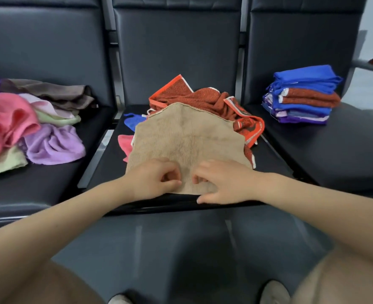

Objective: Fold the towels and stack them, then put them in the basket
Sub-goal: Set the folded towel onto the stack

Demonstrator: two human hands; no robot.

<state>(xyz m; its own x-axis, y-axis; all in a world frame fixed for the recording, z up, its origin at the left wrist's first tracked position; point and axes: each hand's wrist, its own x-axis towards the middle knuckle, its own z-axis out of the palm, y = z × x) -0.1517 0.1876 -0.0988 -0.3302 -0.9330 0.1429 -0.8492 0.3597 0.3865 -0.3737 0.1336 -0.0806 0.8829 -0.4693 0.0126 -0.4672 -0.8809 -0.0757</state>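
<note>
Tan towel (187,141) extends straight away from both hands, left hand (152,178) and right hand (222,183) equally near, fingers curled pinching its near edge.

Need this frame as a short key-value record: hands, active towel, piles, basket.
left hand: left hand pinches near edge of tan towel, fingers curled
right hand: right hand grips the same edge, just beside the left
active towel: tan towel spread on middle seat, over red towels
unfolded pile: pink, lilac, green and brown towels on left seat
folded stack: blue, red and purple towels on right seat
basket: not in view
</note>
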